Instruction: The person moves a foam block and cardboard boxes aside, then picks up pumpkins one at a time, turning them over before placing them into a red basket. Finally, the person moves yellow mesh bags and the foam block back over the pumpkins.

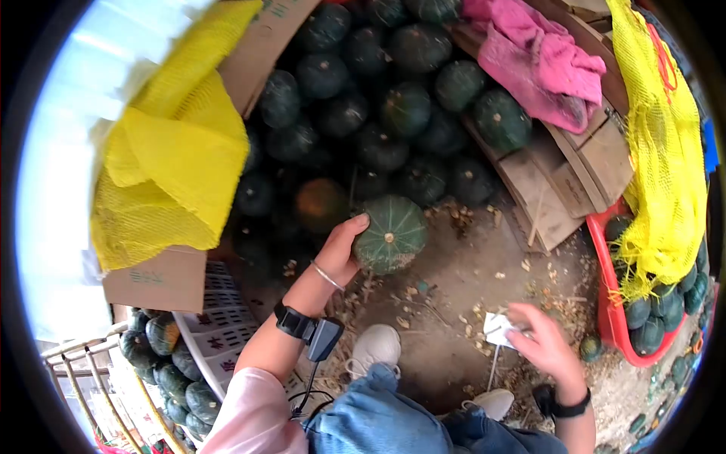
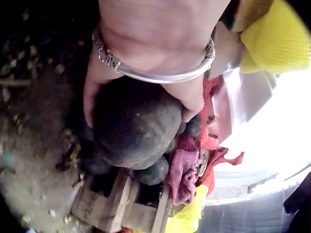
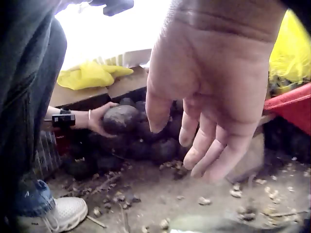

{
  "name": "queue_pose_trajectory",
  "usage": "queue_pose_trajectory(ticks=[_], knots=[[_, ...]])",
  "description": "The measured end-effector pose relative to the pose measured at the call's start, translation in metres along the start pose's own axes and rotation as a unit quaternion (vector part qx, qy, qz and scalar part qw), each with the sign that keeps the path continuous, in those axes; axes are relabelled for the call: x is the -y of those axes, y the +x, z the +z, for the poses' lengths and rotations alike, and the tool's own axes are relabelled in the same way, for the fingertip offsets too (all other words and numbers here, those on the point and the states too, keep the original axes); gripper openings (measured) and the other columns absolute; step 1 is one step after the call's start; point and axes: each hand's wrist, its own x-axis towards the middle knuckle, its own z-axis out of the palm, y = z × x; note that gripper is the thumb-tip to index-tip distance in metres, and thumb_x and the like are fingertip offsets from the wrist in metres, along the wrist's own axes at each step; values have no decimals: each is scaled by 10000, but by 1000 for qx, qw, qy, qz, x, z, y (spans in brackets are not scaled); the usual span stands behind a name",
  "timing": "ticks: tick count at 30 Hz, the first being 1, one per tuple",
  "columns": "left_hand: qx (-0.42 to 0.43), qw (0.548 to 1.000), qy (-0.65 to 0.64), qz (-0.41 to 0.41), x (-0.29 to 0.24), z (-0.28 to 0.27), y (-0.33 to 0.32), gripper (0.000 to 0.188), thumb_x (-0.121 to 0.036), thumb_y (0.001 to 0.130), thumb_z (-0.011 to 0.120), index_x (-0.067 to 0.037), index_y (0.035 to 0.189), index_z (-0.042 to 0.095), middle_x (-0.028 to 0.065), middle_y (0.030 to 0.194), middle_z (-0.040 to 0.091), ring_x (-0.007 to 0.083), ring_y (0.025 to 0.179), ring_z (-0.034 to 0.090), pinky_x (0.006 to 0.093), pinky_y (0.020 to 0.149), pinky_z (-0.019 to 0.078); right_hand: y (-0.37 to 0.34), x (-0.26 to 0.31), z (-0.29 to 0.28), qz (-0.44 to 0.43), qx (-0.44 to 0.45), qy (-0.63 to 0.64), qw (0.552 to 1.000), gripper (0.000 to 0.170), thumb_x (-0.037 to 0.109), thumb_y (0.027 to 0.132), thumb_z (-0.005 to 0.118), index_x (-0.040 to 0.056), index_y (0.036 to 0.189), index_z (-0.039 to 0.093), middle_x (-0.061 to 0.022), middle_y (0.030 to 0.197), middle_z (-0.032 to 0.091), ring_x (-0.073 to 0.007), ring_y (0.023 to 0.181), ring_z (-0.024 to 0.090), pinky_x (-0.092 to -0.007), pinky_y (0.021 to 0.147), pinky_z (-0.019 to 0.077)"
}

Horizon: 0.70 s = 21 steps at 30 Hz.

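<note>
One dark-green kabocha squash (image 1: 398, 234) is off the ground near the centre of the head view, the left hand (image 1: 344, 251) clamped on its side; the right hand (image 1: 548, 340), well apart at 4 o'clock, hangs loose-fingered and appears to grip nothing; as I judge it, this squash is picked up but not yet set down, and most of the heap (image 1: 406, 110) at 12 o'clock looks left to handle; counted: roughly twenty squashes visible there, the shadowed ones uncertain, one orange-tinged squash (image 1: 321, 204) among them; one red tub (image 1: 607, 306) at 4 o'clock, holding several; two yellow mesh bags (image 1: 174, 166), at 10 and 2 o'clock; one pink cloth (image 1: 541, 64) at 1 o'clock.
</note>
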Motion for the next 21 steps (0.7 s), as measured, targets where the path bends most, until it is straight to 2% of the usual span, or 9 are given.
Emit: queue_pose_trajectory(ticks=[6, 10, 11, 13, 14, 16, 19, 20, 21], knots=[[44, 984, -134, -109, 37, 47, -16, 551, -440, 930, 468, -25, 1291, 468, 140, 1255, 558, 263, 1117, 579, 417, 955, 477, 54, 24, 49, -32, 38, 249, 967, 598, 180, 844, 686, 47, 1345, 388, -149, 1205, 537, -211, 1034, 578, -355, 840, 504], [91, 973, -132, -163, 52, 63, -19, 559, -450, 941, 438, -25, 1304, 441, 144, 1252, 556, 259, 1120, 580, 419, 954, 482, 52, 23, 62, 3, -1, 470, 882, 640, 139, 820, 711, 7, 1343, 366, -144, 1201, 519, -198, 1040, 562, -348, 850, 502], [128, 983, -70, -108, 56, 68, -21, 570, -456, 942, 453, -33, 1322, 412, 151, 1265, 541, 261, 1158, 552, 407, 957, 475, 54, 26, 65, 11, -6, 534, 845, 642, 130, 814, 716, -3, 1337, 367, -139, 1189, 526, -195, 1037, 561, -344, 856, 499], [134, 974, 183, 7, 76, 69, -27, 621, -465, 908, 531, -35, 1338, 403, 170, 1296, 496, 298, 1235, 456, 433, 1047, 366, 51, 16, 69, 35, -7, 514, 857, 624, 130, 794, 736, 0, 1304, 400, -129, 1180, 538, -184, 1041, 556, -336, 882, 484], [151, 926, 340, 58, 72, 69, -30, 612, -465, 908, 533, -25, 1321, 427, 189, 1303, 481, 308, 1249, 432, 443, 1051, 347, 48, 8, 70, 44, -3, 502, 863, 614, 130, 785, 746, 2, 1288, 417, -124, 1176, 544, -179, 1044, 553, -332, 895, 477], [157, 752, 625, 142, 59, 47, -26, 591, -458, 883, 564, -16, 1269, 491, 228, 1298, 453, 371, 1208, 430, 462, 1036, 337, 30, 3, 57, 83, 53, 355, 930, 618, 168, 732, 797, 13, 1231, 466, -108, 1143, 569, -173, 1049, 545, -332, 923, 452], [-173, 612, 739, 221, 8, -1, -5, 622, -272, 704, 721, -31, 1234, 503, 219, 1333, 394, 416, 1189, 376, 486, 980, 368, -13, -6, 0, -21, 27, 5, 999, 702, 194, 606, 872, 18, 1181, 509, -109, 1083, 606, -193, 1011, 568, -360, 892, 463], [-240, 552, 774, 195, -7, -22, 3, 701, -253, 686, 745, -34, 1283, 448, 200, 1390, 328, 415, 1217, 344, 504, 987, 358, -20, 32, -52, 52, 21, -154, 986, 609, 185, 639, 814, 4, 1146, 531, -141, 1055, 622, -211, 995, 593, -363, 895, 464], [-265, 513, 794, 190, -17, -46, 12, 820, -289, 658, 773, -95, 1357, 390, 175, 1434, 279, 432, 1259, 302, 546, 980, 369, -30, 47, -94, 70, -68, -154, 983, 618, 188, 678, 767, -4, 1192, 482, -142, 1070, 617, -209, 1016, 586, -362, 913, 459]])
